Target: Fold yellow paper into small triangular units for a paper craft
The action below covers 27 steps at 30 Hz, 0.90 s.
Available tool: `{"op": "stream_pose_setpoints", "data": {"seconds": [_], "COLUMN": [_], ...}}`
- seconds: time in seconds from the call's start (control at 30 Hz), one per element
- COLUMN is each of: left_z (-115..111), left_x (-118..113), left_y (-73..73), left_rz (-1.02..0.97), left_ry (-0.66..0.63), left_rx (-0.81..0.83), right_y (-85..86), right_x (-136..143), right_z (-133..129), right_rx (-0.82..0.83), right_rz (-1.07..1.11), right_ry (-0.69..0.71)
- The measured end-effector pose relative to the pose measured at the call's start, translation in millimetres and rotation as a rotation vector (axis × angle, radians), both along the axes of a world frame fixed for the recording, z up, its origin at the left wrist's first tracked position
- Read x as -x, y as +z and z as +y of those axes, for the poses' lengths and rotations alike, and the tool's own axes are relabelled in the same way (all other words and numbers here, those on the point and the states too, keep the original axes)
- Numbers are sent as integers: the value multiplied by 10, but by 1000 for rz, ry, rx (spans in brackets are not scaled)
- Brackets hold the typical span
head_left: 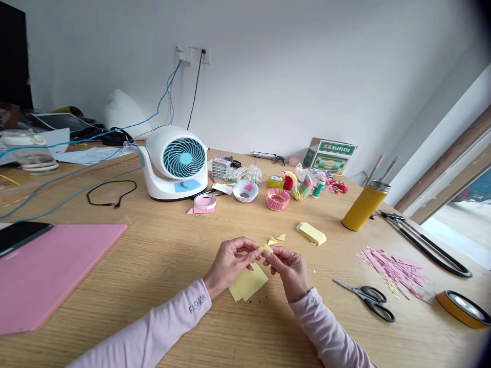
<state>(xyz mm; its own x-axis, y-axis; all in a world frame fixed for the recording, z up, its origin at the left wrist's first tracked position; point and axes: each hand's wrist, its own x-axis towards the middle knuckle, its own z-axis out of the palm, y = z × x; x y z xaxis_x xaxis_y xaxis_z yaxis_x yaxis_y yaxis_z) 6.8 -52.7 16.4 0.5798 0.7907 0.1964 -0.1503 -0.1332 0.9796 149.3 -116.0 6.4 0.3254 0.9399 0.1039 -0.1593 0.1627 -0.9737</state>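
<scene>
Yellow paper (266, 248), outline unclear

I observe one small yellow paper piece (266, 248), held and partly covered; nearer me, yellow sheets (250, 283) lie flat, overlapping.

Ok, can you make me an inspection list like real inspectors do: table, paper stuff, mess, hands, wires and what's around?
Surface: wooden table, tiny dark specks near the hands.
Paper: small yellow paper piece held up; yellow sheets below, yellow stack farther back.
Clutter: scissors and pink paper strips at right; fan behind.
Hands: left hand and right hand both pinch that piece.
Cables: black cable curled on the table; blue cable runs to the wall socket.
Surroundings: pale wall behind, glass pane at right; other people: nothing seen.
</scene>
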Motion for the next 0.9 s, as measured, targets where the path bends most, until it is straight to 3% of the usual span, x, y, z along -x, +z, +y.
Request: {"op": "stream_pose_setpoints", "data": {"seconds": [0.5, 0.7, 0.8, 0.9], "left_z": [2, -22, -23, -9], "left_x": [8, 0, 11, 38], "left_y": [70, 43, 48, 67], "left_rz": [-31, -12, -17, -86], "left_ry": [-157, -218, -239, -255], "left_rx": [110, 190, 261, 381], "right_y": [123, 156, 264, 405], "right_x": [-74, -40, -37, -279], "right_z": [-95, -118, -173, -401], "right_rx": [-13, -33, -4, 31], "right_rz": [-215, -503, -557, -642], "right_ry": [81, -36, -36, -57]}}
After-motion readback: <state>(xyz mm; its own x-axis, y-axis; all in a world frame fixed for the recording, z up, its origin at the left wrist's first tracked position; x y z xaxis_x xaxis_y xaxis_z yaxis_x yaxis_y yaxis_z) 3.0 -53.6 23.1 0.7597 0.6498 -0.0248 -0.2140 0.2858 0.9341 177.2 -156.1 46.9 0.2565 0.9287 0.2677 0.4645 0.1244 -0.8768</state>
